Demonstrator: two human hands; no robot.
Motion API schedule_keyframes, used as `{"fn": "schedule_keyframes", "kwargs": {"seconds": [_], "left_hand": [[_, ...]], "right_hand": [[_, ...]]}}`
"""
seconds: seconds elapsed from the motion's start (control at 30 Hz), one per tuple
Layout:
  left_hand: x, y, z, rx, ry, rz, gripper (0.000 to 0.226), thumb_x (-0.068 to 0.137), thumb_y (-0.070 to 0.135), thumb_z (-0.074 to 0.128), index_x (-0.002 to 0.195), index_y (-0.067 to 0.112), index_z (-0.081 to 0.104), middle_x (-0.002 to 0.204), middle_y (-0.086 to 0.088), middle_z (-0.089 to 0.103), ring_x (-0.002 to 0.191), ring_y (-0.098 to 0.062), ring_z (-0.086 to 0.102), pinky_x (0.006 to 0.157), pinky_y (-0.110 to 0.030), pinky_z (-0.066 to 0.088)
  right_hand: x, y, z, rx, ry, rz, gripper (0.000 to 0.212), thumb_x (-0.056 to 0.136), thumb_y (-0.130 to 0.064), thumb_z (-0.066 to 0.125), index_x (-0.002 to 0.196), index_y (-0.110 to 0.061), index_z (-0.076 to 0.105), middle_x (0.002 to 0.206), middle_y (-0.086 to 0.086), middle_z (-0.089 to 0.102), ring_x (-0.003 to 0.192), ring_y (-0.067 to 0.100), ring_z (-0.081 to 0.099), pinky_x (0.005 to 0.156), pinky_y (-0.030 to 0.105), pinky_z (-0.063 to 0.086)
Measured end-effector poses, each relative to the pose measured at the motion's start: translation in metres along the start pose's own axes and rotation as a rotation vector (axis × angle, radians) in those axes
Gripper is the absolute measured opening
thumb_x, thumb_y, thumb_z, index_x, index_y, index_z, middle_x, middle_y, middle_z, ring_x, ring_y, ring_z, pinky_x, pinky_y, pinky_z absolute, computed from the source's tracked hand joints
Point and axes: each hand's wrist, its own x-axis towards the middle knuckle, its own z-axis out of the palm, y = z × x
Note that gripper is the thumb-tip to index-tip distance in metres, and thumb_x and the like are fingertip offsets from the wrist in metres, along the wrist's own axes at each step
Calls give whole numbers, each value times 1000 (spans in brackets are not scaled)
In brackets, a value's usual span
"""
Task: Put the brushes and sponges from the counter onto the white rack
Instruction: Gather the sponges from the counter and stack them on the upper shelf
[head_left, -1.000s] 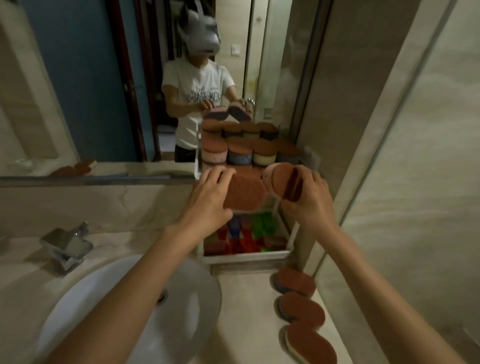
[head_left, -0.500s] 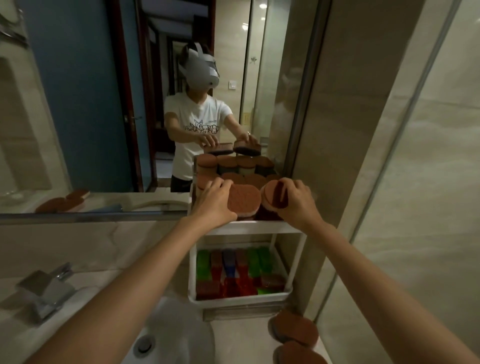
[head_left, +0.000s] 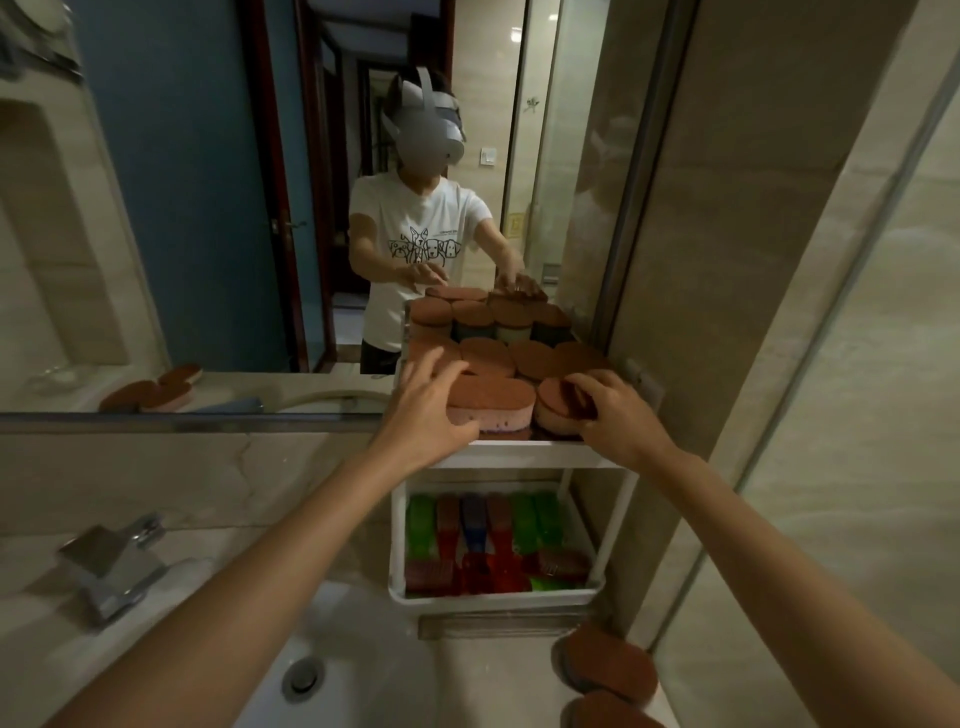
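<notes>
Centre frame, on the top shelf of the white rack (head_left: 519, 458), the left hand (head_left: 431, 410) lies with fingers spread against the left end of a long sponge (head_left: 493, 402), touching it, not gripping. Just right of it, the right hand (head_left: 618, 415) curls its fingers over a second sponge (head_left: 556, 410), holding it at the shelf's front edge. These look light, soft and squashy, with a rough brown top — best taken gently by the foam sides. Two spare sponges (head_left: 610, 662) wait on the counter (head_left: 493, 680) at lower right — well apart from both hands.
</notes>
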Motion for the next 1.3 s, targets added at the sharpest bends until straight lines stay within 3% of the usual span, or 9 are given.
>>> {"fn": "schedule_keyframes", "kwargs": {"seconds": [0.1, 0.23, 0.3, 0.43, 0.67, 0.9, 1.03, 1.17, 1.3], "left_hand": [[-6, -7, -2, -13, 160, -97, 63, 80, 36, 68, 133, 15, 43, 136, -9, 39, 127, -24, 33, 102, -32, 35], [-10, -13, 3, -136, 22, -201, 56, 79, 39, 69, 126, 17, 48, 129, -6, 55, 118, -23, 53, 93, -35, 47], [-11, -13, 6, -136, -7, -211, 51, 81, 40, 67, 124, 18, 52, 127, -4, 61, 115, -23, 57, 96, -36, 48], [-10, -11, 10, -83, -28, -233, 45, 85, 41, 61, 121, 17, 52, 126, -5, 62, 117, -26, 56, 103, -44, 41], [-13, -5, 12, -15, -34, -254, 52, 87, 40, 58, 130, 15, 42, 130, -6, 58, 122, -28, 51, 105, -39, 32], [-15, 1, 15, -69, -15, -273, 46, 86, 36, 60, 125, 13, 48, 125, -9, 60, 116, -29, 56, 102, -43, 44], [-18, 6, 14, -71, -16, -308, 54, 85, 36, 61, 131, 13, 44, 129, -11, 59, 118, -30, 55, 102, -45, 44], [-23, 11, 10, -90, 23, -320, 80, 84, 35, 62, 148, 14, 18, 143, -11, 45, 130, -31, 45, 107, -49, 39], [-45, 21, -3, -86, 130, -340, 69, 89, 31, 57, 147, 15, 22, 149, -10, 35, 137, -28, 35, 112, -45, 34]], "right_hand": [[-2, 0, 6, -80, -26, 2, 61, 90, -14, 48, 147, -23, 28, 154, 8, 27, 140, 31, 28, 114, 46, 31], [-5, -2, 10, -60, 11, 48, 61, 90, -18, 50, 146, -27, 28, 156, 8, 21, 146, 31, 15, 118, 54, 16], [-6, -1, 12, -10, 23, 77, 61, 89, -20, 50, 146, -29, 29, 157, 8, 19, 146, 33, 11, 118, 54, 18], [-6, 1, 13, 71, -6, 85, 61, 90, -16, 47, 146, -28, 27, 157, 11, 17, 145, 35, 11, 119, 48, 17], [-8, 2, 12, 28, -40, 67, 61, 94, -18, 44, 148, -29, 20, 159, 10, 12, 147, 34, 5, 117, 52, 15], [-16, 2, 13, 75, 25, 29, 57, 93, -20, 46, 147, -27, 28, 160, 7, 14, 148, 28, 2, 118, 54, 10], [-17, 8, 11, 80, 18, 36, 59, 92, -22, 48, 147, -28, 27, 159, 7, 15, 148, 28, 4, 117, 56, 7], [-25, 4, 12, 87, 122, -32, 59, 91, -19, 51, 146, -22, 30, 158, 8, 20, 148, 27, 6, 119, 51, 4], [-54, -25, 22, 261, 336, -268, 46, 85, -7, 58, 131, -10, 52, 141, 11, 45, 134, 25, 40, 110, 32, 32]]}}
